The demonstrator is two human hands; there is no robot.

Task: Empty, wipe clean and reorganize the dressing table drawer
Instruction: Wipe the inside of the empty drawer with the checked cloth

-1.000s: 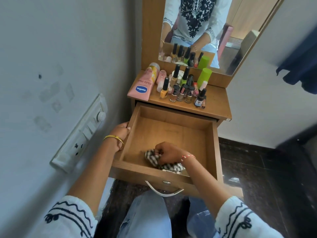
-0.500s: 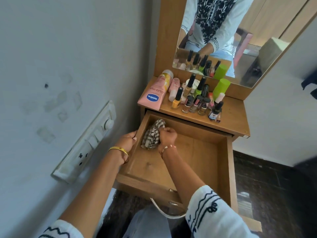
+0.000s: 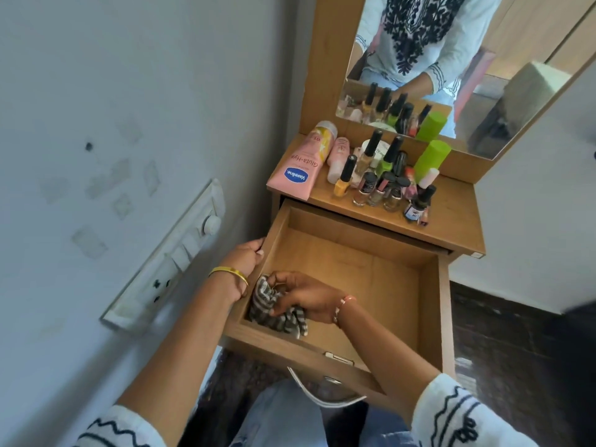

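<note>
A striped cloth [image 3: 274, 312] is pinched under the curled fingers of the right hand [image 3: 304, 296] at the near left corner of the open drawer [image 3: 429, 304], bunched beneath and left of the palm; the drawer's left edge is gripped by the left hand [image 3: 246, 258]

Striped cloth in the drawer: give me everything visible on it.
The striped cloth is dark grey and white, soft fabric, crumpled into a loose bunch. It lies on the floor of the drawer, in the near left corner against the left wall. The right hand grips it from above, covering its middle.
</note>
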